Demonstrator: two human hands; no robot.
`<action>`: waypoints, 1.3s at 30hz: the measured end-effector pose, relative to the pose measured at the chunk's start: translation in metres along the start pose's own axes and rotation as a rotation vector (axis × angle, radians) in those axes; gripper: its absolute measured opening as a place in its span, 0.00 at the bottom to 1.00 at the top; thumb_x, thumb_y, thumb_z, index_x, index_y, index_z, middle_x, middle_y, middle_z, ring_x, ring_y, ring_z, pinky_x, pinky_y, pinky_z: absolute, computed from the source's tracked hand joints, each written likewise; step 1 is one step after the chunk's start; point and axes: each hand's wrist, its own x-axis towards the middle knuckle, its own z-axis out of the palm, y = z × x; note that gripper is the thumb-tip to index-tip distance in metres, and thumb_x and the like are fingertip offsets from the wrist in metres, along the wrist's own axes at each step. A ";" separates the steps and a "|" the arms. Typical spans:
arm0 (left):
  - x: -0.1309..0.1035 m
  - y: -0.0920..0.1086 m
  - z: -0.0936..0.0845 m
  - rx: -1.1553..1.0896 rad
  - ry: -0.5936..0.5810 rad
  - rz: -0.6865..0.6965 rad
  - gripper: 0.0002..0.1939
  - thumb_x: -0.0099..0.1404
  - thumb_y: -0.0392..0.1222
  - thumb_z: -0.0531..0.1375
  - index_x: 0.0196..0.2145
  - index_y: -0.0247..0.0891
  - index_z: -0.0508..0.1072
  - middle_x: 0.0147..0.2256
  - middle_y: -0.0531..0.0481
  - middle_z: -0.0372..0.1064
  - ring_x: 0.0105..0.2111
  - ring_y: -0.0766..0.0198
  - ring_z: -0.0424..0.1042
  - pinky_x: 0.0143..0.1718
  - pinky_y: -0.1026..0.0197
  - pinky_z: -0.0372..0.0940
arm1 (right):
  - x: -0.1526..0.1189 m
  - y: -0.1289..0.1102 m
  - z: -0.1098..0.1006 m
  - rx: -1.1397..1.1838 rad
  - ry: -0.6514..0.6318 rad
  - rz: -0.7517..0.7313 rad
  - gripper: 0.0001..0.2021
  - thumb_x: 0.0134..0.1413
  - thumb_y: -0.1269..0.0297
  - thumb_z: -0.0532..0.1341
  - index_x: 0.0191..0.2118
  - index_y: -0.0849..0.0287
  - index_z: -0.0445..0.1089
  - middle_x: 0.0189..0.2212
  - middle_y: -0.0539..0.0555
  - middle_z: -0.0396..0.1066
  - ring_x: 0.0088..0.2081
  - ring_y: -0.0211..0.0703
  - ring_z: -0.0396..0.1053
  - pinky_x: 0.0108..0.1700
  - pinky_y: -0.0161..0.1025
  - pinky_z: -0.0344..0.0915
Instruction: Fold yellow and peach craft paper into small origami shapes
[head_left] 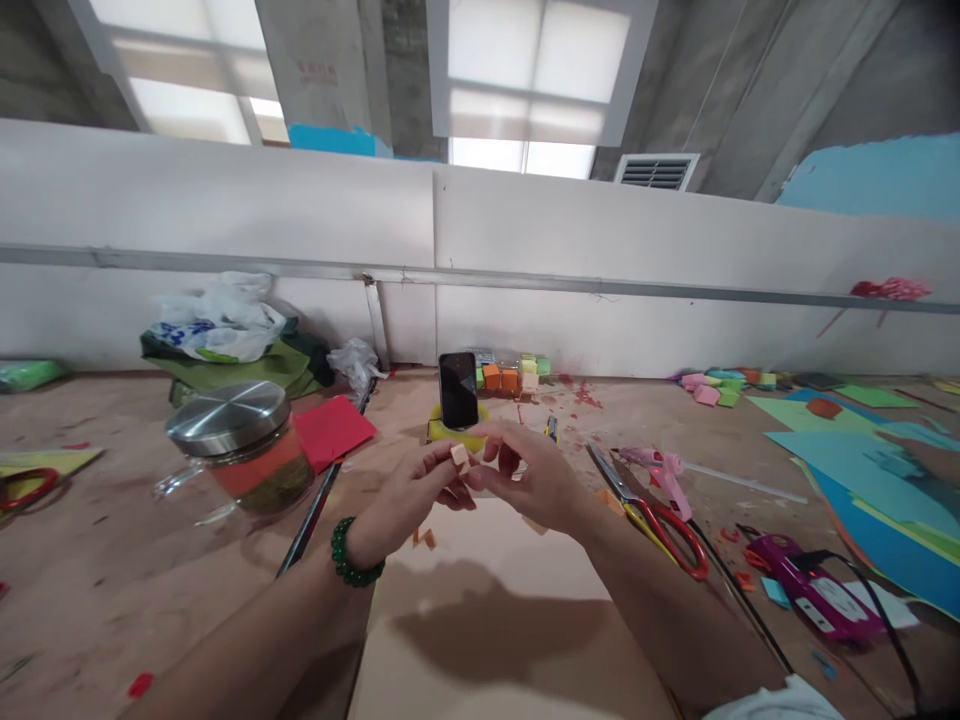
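A small peach paper cube point(460, 459) is held up in the middle, pinched in the fingertips of my left hand point(409, 490). From the other side, my right hand point(536, 480) has its bent fingers and thumb at the cube's right edge, closed around it; part of that contact is hidden. Both hands hover above a large peach sheet point(480, 590) lying on the table. Small orange paper scraps point(426, 539) lie beneath my left hand. Behind the hands a phone point(458, 390) stands upright on a yellow holder point(442, 432).
Right: red-handled scissors point(675, 535), a pink glue gun point(664, 475), a purple corded device point(814, 590) and coloured sheets point(847, 470). Left: a lidded glass teapot point(259, 470) and red paper point(334, 432). Paper cubes point(510, 380) sit behind, with a utility knife point(552, 428) nearer.
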 end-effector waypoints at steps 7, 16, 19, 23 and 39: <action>0.002 -0.005 0.001 0.062 -0.054 0.076 0.18 0.54 0.56 0.64 0.26 0.36 0.71 0.23 0.53 0.68 0.22 0.69 0.65 0.26 0.64 0.63 | 0.001 0.004 0.009 0.104 0.074 0.026 0.13 0.60 0.56 0.58 0.30 0.58 0.69 0.23 0.50 0.68 0.24 0.35 0.62 0.26 0.33 0.59; 0.000 -0.003 0.000 -0.023 -0.037 0.026 0.23 0.53 0.61 0.64 0.27 0.34 0.74 0.23 0.51 0.70 0.22 0.68 0.66 0.25 0.65 0.63 | 0.001 0.005 0.002 0.033 0.126 -0.164 0.11 0.59 0.60 0.58 0.27 0.58 0.70 0.21 0.50 0.68 0.22 0.35 0.62 0.26 0.34 0.61; 0.002 -0.004 -0.002 0.016 -0.027 0.028 0.22 0.53 0.60 0.65 0.27 0.35 0.76 0.24 0.50 0.72 0.22 0.67 0.67 0.26 0.64 0.65 | 0.001 0.008 0.004 -0.078 0.131 -0.218 0.09 0.60 0.64 0.57 0.35 0.57 0.74 0.28 0.54 0.72 0.25 0.36 0.65 0.26 0.33 0.64; 0.003 -0.005 -0.003 0.054 -0.030 0.032 0.21 0.53 0.59 0.65 0.28 0.35 0.76 0.25 0.49 0.73 0.22 0.67 0.69 0.26 0.64 0.66 | 0.002 0.012 0.008 -0.030 0.131 -0.164 0.08 0.59 0.65 0.58 0.34 0.57 0.75 0.30 0.54 0.73 0.29 0.36 0.68 0.27 0.32 0.67; -0.003 0.004 0.001 0.114 -0.028 0.056 0.20 0.56 0.57 0.62 0.23 0.35 0.74 0.22 0.51 0.72 0.22 0.66 0.71 0.27 0.65 0.68 | 0.001 0.009 0.008 -0.042 0.143 -0.288 0.07 0.55 0.72 0.58 0.31 0.57 0.72 0.30 0.54 0.74 0.30 0.37 0.70 0.29 0.32 0.69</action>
